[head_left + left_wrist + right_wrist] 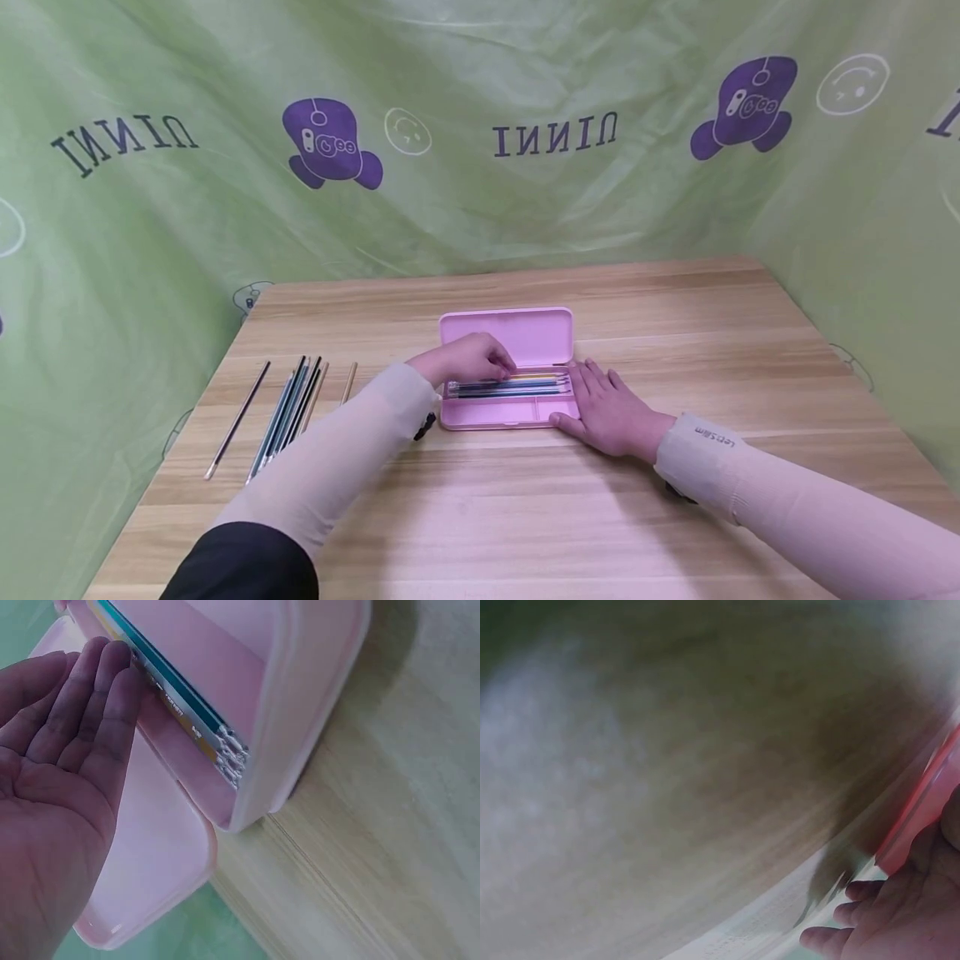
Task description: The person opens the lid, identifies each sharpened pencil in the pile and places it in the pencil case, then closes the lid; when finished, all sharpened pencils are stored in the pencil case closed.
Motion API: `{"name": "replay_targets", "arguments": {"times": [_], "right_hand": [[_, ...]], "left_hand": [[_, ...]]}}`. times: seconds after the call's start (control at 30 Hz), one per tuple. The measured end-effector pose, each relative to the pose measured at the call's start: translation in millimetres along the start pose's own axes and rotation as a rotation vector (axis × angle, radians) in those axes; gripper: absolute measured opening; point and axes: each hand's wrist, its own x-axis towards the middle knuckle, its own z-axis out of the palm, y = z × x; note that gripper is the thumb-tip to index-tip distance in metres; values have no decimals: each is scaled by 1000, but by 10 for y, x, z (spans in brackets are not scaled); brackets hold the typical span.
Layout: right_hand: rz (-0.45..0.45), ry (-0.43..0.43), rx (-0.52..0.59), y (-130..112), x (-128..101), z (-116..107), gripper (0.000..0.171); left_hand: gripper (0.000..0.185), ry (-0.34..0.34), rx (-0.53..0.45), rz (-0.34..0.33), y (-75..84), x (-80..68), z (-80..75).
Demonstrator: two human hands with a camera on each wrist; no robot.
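A pink pencil case (495, 414) lies with its lid (517, 333) raised at the back. Several pencils (517, 388) lie side by side in its rear compartment, silver ends to the left. My left hand (474, 357) is over them; in the left wrist view its loosely bent fingers (116, 697) meet the pencils (176, 697), and no pencil shows gripped. My right hand (611, 410) rests against the case's right end, fingers extended and thumb by the front corner. The right wrist view shows only part of that hand (907, 915) beside the pink case (922, 810).
On the table's left side lies a bunch of pencils (288, 412), partly covered by the left sleeve. A single dark pencil (238, 417) lies left of it, and a light wooden one (348, 383) to the right. A green printed cloth (465, 217) hangs behind the wooden table (675, 317).
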Motion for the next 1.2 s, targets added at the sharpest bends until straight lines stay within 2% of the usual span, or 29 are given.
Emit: {"name": "replay_targets", "arguments": {"times": [0.13,0.2,0.3,0.33,0.43,0.53,0.73,0.87,1.03,1.2], "right_hand": [[13,-20,-14,-6,10,5,95],[18,-28,-25,-6,11,5,95],[17,-26,-18,-17,1,-15,95],[16,-24,-10,-21,-2,-23,94],[13,-18,3,-23,-10,-33,94],[7,-17,11,-18,-15,-29,94],[9,-32,-3,-11,8,-29,98],[14,-43,-12,-14,7,-42,96],[12,-44,-3,-13,2,-49,96],[5,-30,-11,-8,5,-43,96]], "left_hand": [[23,53,-24,-3,-86,-84,-37],[26,95,-96,-24,-149,-180,-88],[30,179,-274,-78,-298,-387,-189],[31,208,-335,-103,-358,-471,-226],[36,288,-437,-163,-564,-752,-328],[40,356,-480,-218,-780,-1065,-406],[47,530,-584,-281,-1136,-1673,-495],[53,617,-615,-323,-1276,-1991,-519],[58,642,-586,-400,-1426,-2296,-485],[60,639,-569,-465,-1574,-2488,-369]]}}
